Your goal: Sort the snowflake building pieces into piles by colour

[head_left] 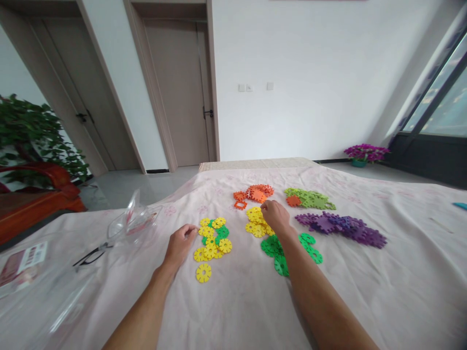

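My left hand [180, 243] rests on the cloth with its fingers curled in, just left of a mixed pile of yellow notched discs [210, 250] and green notched discs [222, 232]. Whether anything is between its fingertips is too small to tell. One yellow disc [203, 272] lies apart in front of that pile. Over the right edge of a second yellow pile [255, 228] is my right hand [276, 215], fingers closed together; what they hold, if anything, is hidden. Under my right forearm a pile of green discs [280, 257] is partly covered.
Behind are orange toothed pieces [257, 194] and light green ones [310, 199] with an orange piece [293, 201] at their edge. Purple toothed pieces [343, 227] lie to the right. Glasses [93, 254], a clear plastic container [134, 221] and clear packaging [47, 291] are at left.
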{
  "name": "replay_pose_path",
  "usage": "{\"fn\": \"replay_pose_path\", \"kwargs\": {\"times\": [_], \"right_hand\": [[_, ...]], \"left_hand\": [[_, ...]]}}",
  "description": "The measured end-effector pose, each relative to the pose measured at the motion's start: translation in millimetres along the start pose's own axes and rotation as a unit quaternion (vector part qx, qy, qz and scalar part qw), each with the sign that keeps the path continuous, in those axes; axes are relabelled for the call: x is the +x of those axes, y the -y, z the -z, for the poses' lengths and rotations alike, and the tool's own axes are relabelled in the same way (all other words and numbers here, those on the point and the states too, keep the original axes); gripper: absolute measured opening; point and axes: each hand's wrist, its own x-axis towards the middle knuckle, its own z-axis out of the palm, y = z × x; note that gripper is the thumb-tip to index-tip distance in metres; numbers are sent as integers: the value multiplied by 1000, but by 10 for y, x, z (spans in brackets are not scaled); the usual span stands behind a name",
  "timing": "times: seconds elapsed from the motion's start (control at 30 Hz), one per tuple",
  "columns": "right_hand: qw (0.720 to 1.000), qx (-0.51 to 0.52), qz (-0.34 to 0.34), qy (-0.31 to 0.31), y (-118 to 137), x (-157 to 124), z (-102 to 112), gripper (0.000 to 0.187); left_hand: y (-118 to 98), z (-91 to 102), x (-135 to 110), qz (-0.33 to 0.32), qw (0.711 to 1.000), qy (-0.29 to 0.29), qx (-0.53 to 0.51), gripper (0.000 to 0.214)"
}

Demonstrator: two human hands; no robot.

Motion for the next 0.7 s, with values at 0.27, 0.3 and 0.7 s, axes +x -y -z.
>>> {"fn": "replay_pose_path", "kwargs": {"times": [0.27,0.3,0.7], "right_hand": [[944,90,204,242,605,-323,-56,18],[939,70,209,262,657,-368,-78,24],[932,56,218,283,729,-429,-204,27]], "left_hand": [[-19,7,-19,2,1000,10,-1,29],[-20,8,-19,3,1000,10,-1,29],[-7,2,-4,-2,1000,8,7,29]]}}
